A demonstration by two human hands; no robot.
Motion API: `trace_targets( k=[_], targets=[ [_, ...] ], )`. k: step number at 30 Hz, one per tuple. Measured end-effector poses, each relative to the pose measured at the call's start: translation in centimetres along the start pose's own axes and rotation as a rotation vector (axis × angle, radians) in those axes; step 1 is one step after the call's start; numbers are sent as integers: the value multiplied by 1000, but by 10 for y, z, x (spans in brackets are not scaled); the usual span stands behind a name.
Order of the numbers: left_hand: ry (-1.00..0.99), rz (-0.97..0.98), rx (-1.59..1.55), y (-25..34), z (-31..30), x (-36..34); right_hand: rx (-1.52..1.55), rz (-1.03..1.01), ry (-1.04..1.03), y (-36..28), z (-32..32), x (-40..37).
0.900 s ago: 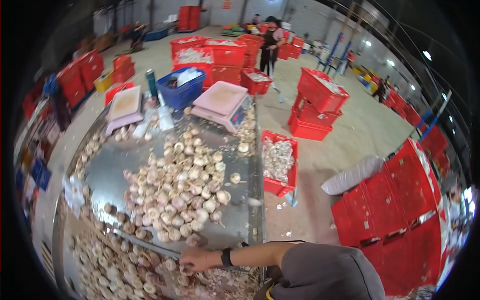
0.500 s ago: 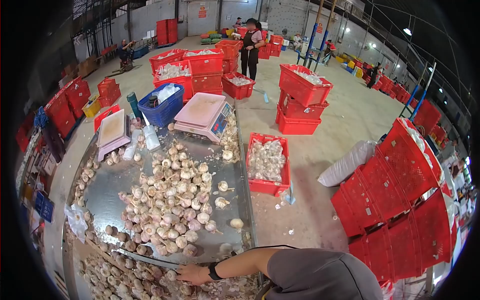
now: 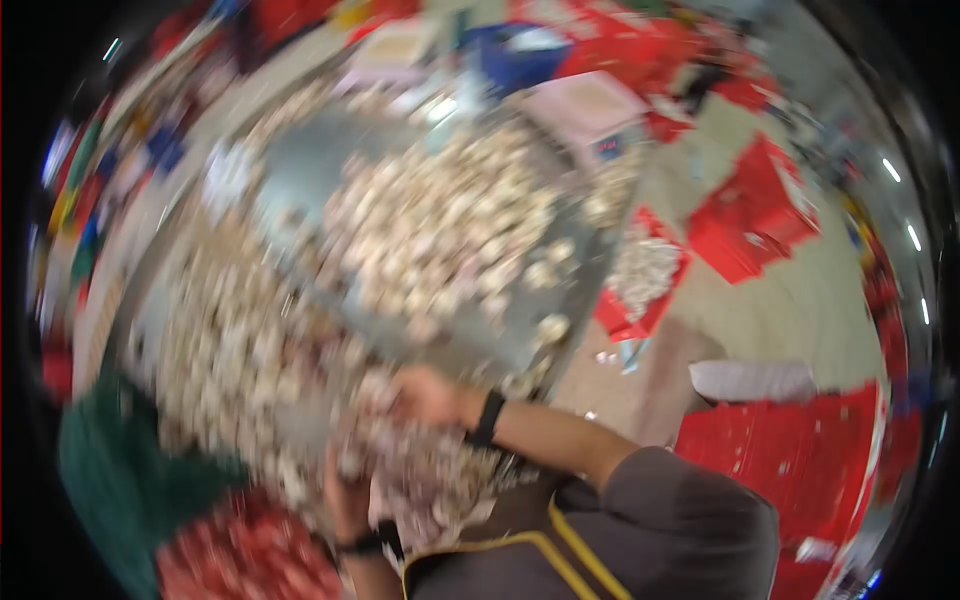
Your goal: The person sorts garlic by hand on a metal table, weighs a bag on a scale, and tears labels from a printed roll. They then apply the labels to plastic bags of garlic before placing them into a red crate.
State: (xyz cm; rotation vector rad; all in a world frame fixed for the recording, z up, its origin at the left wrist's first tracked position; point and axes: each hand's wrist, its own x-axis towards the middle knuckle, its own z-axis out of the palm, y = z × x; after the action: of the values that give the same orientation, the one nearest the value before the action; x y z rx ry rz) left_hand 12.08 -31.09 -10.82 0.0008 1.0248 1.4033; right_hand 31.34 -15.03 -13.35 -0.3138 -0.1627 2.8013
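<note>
Motion blurs the whole view. My right hand [image 3: 428, 396], with a black band at its wrist, is over the garlic near the front edge of the metal table [image 3: 400, 335]. Just left of it and lower, my left hand [image 3: 347, 492] reaches up among loose garlic bulbs [image 3: 225, 350]. Pale bulbs lie at the fingers of both hands, but the blur hides whether either hand grips one. Beyond my hands, a large garlic heap [image 3: 450, 215] covers the middle of the metal surface.
Pink scales [image 3: 590, 105] and a blue basket [image 3: 510, 58] stand at the back. Right of the table are a red crate of garlic [image 3: 645, 270], stacked red crates [image 3: 750, 210] and a white sack [image 3: 755, 380]. Dark green cloth [image 3: 130, 480] and a red pile [image 3: 250, 555] lie lower left.
The view has swung down and left, shifting the table up and right. My left hand has come into view. My right hand now appears higher, near it.
</note>
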Motion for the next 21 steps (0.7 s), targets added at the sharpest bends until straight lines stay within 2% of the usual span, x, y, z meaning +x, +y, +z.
trace_targets(
  k=[1, 3, 4, 5, 6, 8, 10, 11, 12, 14, 16, 17, 18, 19, 20, 21],
  targets=[
    [21, 25, 24, -2, 7, -6, 41, -19, 54, -2, 10, -8],
    [120, -1, 34, -6, 3, -15, -25, -72, -15, 2, 8, -9],
    [141, 11, 80, -8, -2, -28, 3, -58, 91, 5, 4, -11],
    [200, 23, 57, -9, -9, -42, 87, -37, 62, 7, 11, -13],
    [169, 55, 102, -10, -13, -53, 97, 12, 60, 9, 12, -12],
    [162, 90, 131, -15, -30, -75, 122, 39, 268, 14, 10, -9],
    [231, 112, 169, -20, -55, -105, 98, 87, 279, 14, -7, -2],
    [340, 134, 144, -23, -63, -125, 80, 103, 292, 15, -17, 1],
    [344, 194, 130, -24, -73, -147, 73, 129, 288, 15, -20, 3],
    [545, 226, 61, -30, -101, -190, -36, 76, 309, 11, -23, 5],
    [674, 244, -10, -41, -154, -246, -72, 74, 326, 0, -20, 6],
    [831, 345, -79, -47, -175, -271, -203, 36, 327, -6, -18, 7],
    [878, 393, -118, -61, -240, -310, -334, -4, 326, -11, -16, 10],
    [998, 532, -175, -63, -266, -337, -464, -30, 320, -15, -13, 13],
    [1032, 582, -201, -63, -282, -366, -472, -35, 319, -20, -8, 16],
    [1510, 553, -227, -50, -245, -366, -522, -1, 340, -25, -2, 19]
  ],
)
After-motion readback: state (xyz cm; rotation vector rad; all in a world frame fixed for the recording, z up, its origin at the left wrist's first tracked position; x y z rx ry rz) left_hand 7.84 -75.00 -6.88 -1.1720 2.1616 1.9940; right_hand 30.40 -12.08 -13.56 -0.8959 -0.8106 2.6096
